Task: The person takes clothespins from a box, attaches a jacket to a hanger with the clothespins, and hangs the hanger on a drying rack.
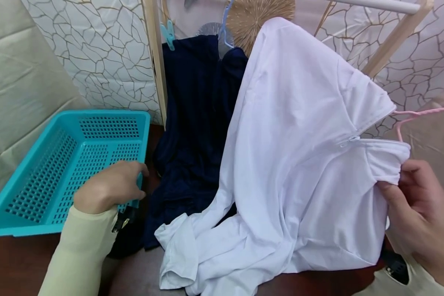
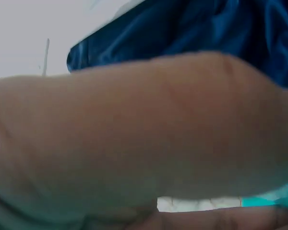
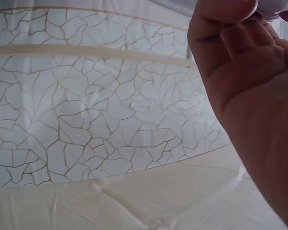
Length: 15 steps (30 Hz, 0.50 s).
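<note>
Turquoise perforated plastic basket (image 1: 103, 113): left hand (image 1: 109, 185) back upward, fingers bent at right rim, grip cannot be told. White zippered cloth garment (image 1: 274, 156) spreads between the hands, its gathered edge pinched by right hand (image 1: 422, 213), thumb against curled fingers.

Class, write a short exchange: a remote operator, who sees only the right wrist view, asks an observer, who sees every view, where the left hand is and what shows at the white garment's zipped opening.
Operator: My right wrist view lacks the left hand. Where is it?
Observer: In the head view, it is at the basket, by the side nearer the white garment; I cannot tell whether it touches.
Operator: My right hand pinches that garment at the edge of my view. What shows at its zipped opening?
Observer: A pink hanger, seen only in the head view.
</note>
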### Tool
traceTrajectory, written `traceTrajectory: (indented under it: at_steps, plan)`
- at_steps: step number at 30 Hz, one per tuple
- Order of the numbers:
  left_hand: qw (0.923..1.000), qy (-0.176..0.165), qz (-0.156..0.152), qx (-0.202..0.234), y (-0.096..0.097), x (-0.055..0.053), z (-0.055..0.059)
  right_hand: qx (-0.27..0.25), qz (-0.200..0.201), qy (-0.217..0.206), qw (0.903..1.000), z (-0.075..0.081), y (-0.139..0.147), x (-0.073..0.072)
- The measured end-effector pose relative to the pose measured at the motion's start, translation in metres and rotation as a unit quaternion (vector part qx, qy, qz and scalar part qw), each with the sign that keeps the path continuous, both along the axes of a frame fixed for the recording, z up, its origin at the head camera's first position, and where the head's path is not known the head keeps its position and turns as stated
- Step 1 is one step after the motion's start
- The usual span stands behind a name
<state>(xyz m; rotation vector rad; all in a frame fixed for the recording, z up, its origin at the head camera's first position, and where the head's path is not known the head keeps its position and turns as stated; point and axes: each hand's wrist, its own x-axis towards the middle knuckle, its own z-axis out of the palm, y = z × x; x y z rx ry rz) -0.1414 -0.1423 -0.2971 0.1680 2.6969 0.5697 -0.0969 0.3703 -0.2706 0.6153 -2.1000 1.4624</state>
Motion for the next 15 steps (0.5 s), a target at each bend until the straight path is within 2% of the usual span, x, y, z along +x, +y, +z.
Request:
traceTrajectory:
  at_steps: [1, 4, 5, 8, 10, 12, 14, 15]
  plan:
    - [1.0000, 0.003, 0.002, -0.003, -0.003, 0.000, 0.000, -0.007, 0.007, 0.002, 0.9999, 0.000, -0.001, 0.001]
    - [0.9998, 0.008, 0.014, -0.013, -0.013, -0.003, -0.001, 0.010, -0.009, 0.007, 0.9999, 0.002, -0.005, 0.006]
    - [0.9996, 0.010, 0.019, -0.017, -0.016, -0.004, -0.001, 0.001, 0.001, 0.011, 0.9999, 0.003, -0.007, 0.007]
    - [0.9992, 0.010, 0.035, -0.019, -0.028, -0.007, -0.003, 0.019, -0.015, 0.020, 0.9995, 0.005, -0.013, 0.011]
    - [0.9988, 0.008, 0.045, -0.016, -0.036, -0.008, -0.004, 0.017, -0.006, 0.029, 0.9994, 0.006, -0.015, 0.013]
    - [0.9985, 0.004, 0.053, -0.011, -0.044, -0.010, -0.006, -0.009, 0.034, 0.041, 0.9986, 0.004, -0.016, 0.012]
    - [0.9984, 0.024, 0.049, -0.015, -0.048, -0.010, -0.005, -0.005, 0.051, 0.050, 0.9974, 0.002, -0.016, 0.014]
    - [0.9978, 0.046, 0.045, -0.017, -0.048, -0.010, -0.003, -0.001, 0.058, 0.054, 0.9969, 0.001, -0.015, 0.015]
